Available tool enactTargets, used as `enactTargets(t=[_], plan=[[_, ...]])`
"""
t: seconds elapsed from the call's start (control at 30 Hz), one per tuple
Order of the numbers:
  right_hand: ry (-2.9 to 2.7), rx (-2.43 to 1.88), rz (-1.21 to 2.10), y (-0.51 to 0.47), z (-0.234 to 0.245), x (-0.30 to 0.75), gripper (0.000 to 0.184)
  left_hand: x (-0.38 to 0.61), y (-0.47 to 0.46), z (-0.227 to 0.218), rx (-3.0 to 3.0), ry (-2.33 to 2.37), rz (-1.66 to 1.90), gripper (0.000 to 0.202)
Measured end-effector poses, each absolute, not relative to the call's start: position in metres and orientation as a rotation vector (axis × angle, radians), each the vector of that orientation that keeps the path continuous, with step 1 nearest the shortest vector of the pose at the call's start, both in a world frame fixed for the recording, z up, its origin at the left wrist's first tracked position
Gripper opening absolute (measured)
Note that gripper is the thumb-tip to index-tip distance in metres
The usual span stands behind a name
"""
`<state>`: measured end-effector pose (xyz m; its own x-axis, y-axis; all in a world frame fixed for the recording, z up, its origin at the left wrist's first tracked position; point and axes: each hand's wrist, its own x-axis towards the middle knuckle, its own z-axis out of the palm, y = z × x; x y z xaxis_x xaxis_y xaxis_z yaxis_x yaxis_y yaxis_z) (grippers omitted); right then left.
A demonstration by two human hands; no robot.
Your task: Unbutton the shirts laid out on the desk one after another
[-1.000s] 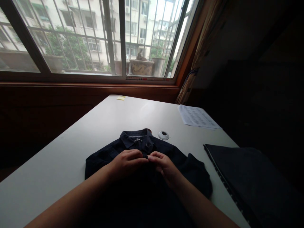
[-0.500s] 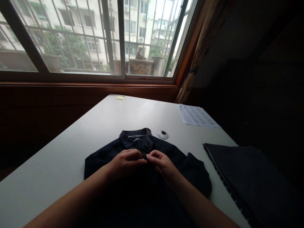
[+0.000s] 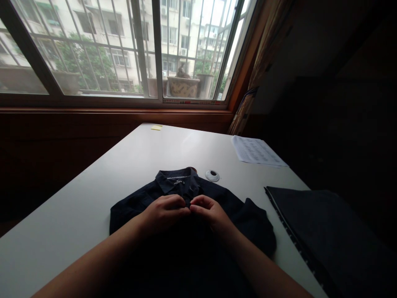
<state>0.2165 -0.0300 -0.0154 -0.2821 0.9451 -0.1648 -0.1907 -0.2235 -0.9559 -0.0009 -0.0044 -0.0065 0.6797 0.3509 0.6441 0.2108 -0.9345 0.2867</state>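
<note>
A dark navy collared shirt (image 3: 173, 184) lies flat on the white table (image 3: 102, 182), collar toward the window. My left hand (image 3: 164, 212) and my right hand (image 3: 209, 213) meet at the shirt's front placket just below the collar. Both have their fingers curled and pinched on the fabric there. What sits between the fingertips is too small and dark to make out. My forearms lie across the lower part of the shirt.
A small white round grommet (image 3: 212, 175) sits just right of the collar. A printed sheet of paper (image 3: 256, 151) lies at the back right, a yellow sticky note (image 3: 156, 128) at the far edge. A dark folded cloth (image 3: 325, 231) covers the table's right side. Window behind.
My hands stay pinched at the placket; the right hand's fingers have shifted slightly left and up toward the left hand. The shirt has not moved.
</note>
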Motion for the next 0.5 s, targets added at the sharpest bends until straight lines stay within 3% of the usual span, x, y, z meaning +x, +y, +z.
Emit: enactTargets(t=[0.5], plan=[[-1.231,-0.940,1.632,-0.0272,-0.0191,0.2189,0.021,0.0022,-0.0069,-0.0020,2.781,0.422,1.054,0.015]])
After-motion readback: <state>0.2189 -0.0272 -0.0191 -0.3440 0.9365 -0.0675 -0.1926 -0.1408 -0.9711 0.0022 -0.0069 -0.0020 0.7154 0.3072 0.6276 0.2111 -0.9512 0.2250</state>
